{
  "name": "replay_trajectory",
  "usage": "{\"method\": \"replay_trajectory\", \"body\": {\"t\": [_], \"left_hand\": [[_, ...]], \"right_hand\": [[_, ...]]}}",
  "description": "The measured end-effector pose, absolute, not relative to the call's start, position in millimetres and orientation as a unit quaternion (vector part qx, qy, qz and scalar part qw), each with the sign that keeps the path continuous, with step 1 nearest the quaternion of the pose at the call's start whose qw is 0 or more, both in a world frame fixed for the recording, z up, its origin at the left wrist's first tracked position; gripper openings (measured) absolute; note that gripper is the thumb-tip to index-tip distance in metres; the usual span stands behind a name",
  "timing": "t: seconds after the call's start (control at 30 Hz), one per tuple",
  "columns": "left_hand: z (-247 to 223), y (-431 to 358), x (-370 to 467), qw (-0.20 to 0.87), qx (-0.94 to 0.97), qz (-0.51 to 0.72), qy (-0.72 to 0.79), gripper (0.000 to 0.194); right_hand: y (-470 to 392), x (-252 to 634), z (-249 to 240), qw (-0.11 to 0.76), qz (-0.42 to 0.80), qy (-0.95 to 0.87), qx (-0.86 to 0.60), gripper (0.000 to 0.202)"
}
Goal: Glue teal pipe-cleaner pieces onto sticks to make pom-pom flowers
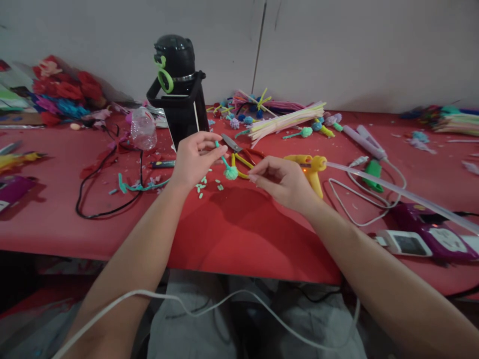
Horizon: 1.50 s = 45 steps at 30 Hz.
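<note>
Between the thumb and fingers of my left hand [197, 157] is the stem of a mint-green pipe-cleaner flower [231, 172], its fluffy head hanging down to the right. My right hand [281, 180] is pinched just right of the flower head, apart from it; whether something tiny sits in the fingertips I cannot make out. Behind the hands lie pliers [245, 160] with red and yellow handles, partly covered. Small pale-green cut pieces [202, 187] are scattered below my left hand. A yellow glue gun [312, 167] with a long clear glue stick [396, 189] is beside my right hand.
A black bottle [175, 62] stands in a dark holder at the back. Pale pipe cleaners [286, 122] and finished fluffy pieces lie behind the pliers. A lilac hair-straightener-like tool [364, 142], white cables and a purple power strip [441, 239] are right; a black cord [108, 214] loops left.
</note>
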State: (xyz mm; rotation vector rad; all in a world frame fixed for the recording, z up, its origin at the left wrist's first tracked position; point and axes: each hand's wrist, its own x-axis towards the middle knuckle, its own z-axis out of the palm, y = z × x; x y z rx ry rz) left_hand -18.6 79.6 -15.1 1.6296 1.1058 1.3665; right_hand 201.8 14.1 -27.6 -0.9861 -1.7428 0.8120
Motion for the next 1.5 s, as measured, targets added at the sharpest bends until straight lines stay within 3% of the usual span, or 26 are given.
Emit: {"method": "replay_trajectory", "body": {"t": [0.6, 1.5], "left_hand": [[-14.7, 77.6, -16.9, 0.371, 0.641, 0.523, 0.421, 0.017], [-12.2, 72.8, -11.6, 0.388, 0.630, 0.512, 0.437, 0.019]], "right_hand": [[13.7, 197.9, -28.5, 0.466, 0.403, -0.683, -0.393, 0.022], [7.2, 198.4, -24.2, 0.491, 0.349, -0.696, -0.390, 0.024]]}}
